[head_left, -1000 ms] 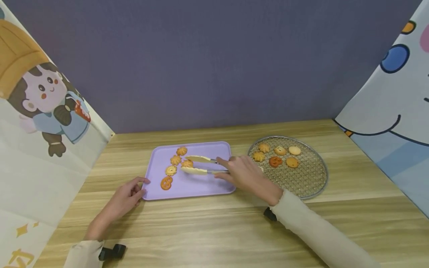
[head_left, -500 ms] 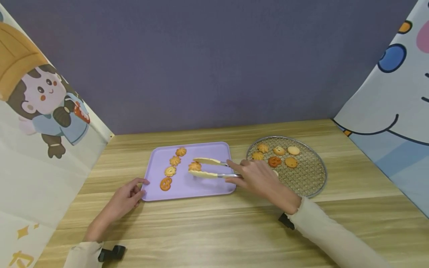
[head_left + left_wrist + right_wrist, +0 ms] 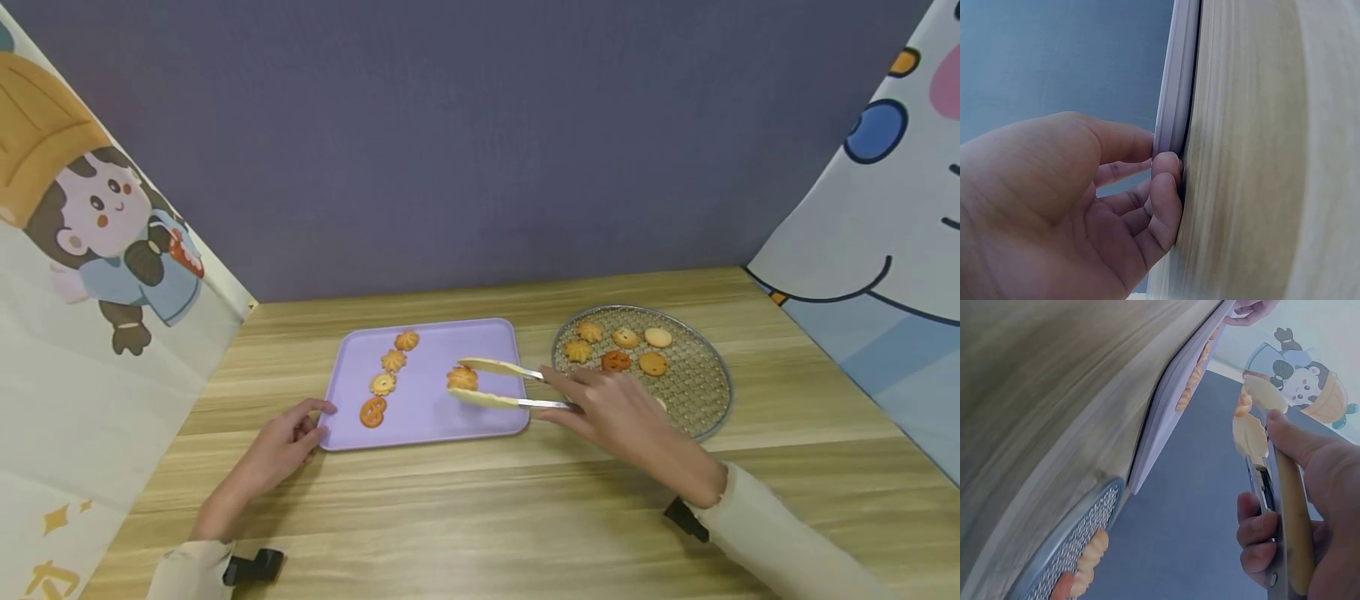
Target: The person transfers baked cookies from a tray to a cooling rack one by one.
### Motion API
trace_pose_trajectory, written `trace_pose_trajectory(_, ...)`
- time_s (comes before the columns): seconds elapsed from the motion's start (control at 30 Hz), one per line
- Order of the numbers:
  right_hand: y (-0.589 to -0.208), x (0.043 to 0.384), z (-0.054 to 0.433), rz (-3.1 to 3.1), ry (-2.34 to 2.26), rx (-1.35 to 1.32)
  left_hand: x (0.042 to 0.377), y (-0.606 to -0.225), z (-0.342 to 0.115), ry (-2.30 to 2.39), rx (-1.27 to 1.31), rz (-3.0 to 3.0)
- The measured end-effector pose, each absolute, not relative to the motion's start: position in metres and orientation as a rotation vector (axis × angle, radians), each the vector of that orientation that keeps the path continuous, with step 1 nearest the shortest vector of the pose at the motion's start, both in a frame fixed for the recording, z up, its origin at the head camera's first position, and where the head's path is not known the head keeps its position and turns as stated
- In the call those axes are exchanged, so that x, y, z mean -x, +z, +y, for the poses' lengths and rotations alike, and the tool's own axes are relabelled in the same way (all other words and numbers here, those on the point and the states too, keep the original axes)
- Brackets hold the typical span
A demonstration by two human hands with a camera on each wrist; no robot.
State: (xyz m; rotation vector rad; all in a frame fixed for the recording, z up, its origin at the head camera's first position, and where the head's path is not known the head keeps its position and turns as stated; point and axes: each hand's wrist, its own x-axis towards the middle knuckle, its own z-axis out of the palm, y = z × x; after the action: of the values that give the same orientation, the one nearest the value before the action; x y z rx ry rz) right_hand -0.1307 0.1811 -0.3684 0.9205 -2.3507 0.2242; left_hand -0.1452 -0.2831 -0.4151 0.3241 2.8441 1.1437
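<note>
In the head view my right hand grips a pair of tongs with cream-coloured tips. A golden fluted cookie is held between those tips, above the right part of the purple tray. The right wrist view shows the tongs with the cookie at their far end, raised off the tray. My left hand pinches the tray's left edge; in the left wrist view its thumb and fingers close on the rim. A pretzel-shaped cookie lies at the near end of a row.
Above the pretzel-shaped cookie the row has a pale ring cookie and two fluted cookies. Right of the tray, a round wire rack bears several cookies, partly hidden behind my right hand. A dark wall stands behind the wooden table.
My right hand has moved right, carrying the fluted cookie in the tongs away from the row and across the tray toward the rack. My left hand has stayed at the tray's edge.
</note>
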Motion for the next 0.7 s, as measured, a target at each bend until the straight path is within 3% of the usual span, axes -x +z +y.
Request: trace_pose_trajectory(0.7, -0.366, 0.099, 0.233, -2.282, 0.262, -0.788, 0.142, -0.412, -0.282, 1.162, -0.34, 2.825)
